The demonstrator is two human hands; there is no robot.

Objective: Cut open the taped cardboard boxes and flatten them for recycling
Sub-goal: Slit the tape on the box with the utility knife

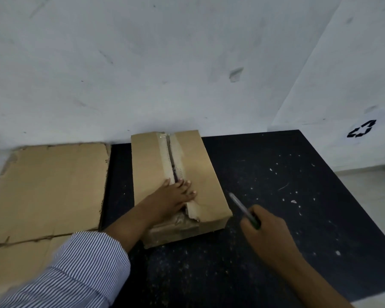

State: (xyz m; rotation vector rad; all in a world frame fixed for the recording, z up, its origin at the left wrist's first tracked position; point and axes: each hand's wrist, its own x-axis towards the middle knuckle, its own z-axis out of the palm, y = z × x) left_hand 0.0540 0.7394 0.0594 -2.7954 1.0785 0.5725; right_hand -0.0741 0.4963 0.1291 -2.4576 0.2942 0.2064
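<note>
A brown cardboard box (pixel 207 174) lies on the black speckled countertop (pixel 287 196), its far end against the wall. Clear tape runs along its top seam (pixel 171 156), which is slit and gapes dark down the middle. My left hand (pixel 173 196) lies flat on the box top over the seam, fingers straight and spread across the gap. To the right of the box, above the counter, my right hand (pixel 265 227) grips a cutter (pixel 242 207) with a green handle, its metal tip pointing up-left toward the box's near right corner without touching it.
A flattened sheet of cardboard (pixel 47 192) lies left of the box, reaching the wall. A white wall rises behind. A white panel with a black recycling mark (pixel 361 129) stands at the right. Small white flecks dot the counter.
</note>
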